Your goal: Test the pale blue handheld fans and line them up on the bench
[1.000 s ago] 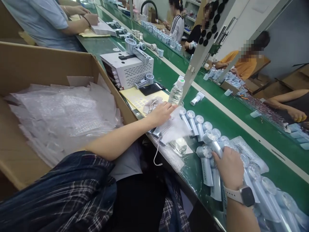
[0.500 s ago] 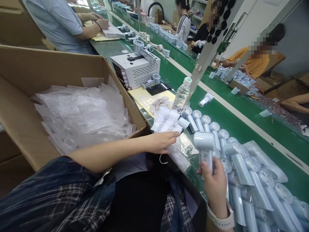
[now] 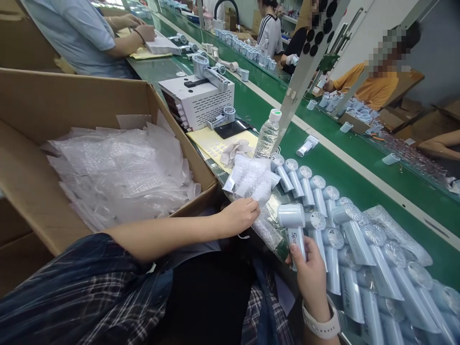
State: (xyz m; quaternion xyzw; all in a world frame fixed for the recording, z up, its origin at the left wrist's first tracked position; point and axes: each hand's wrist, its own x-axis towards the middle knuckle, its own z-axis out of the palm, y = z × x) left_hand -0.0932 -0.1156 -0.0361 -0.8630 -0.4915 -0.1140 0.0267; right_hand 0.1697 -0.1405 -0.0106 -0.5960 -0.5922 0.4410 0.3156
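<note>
The right hand (image 3: 312,278) is clamped around the handle of a pale blue handheld fan (image 3: 295,231), held upright just above the green worktop (image 3: 359,184). The left hand (image 3: 239,215) pinches a bubble-wrap bag (image 3: 251,179) by its lower edge, apparently lifted slightly. Rows of bagged fans (image 3: 362,258) lie just beside them.

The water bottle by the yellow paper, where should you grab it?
Grab the water bottle around its ribbed middle, probably from the near side. It stands upright, the slanted metal post sits right behind it, and fans lie at its base.
</note>
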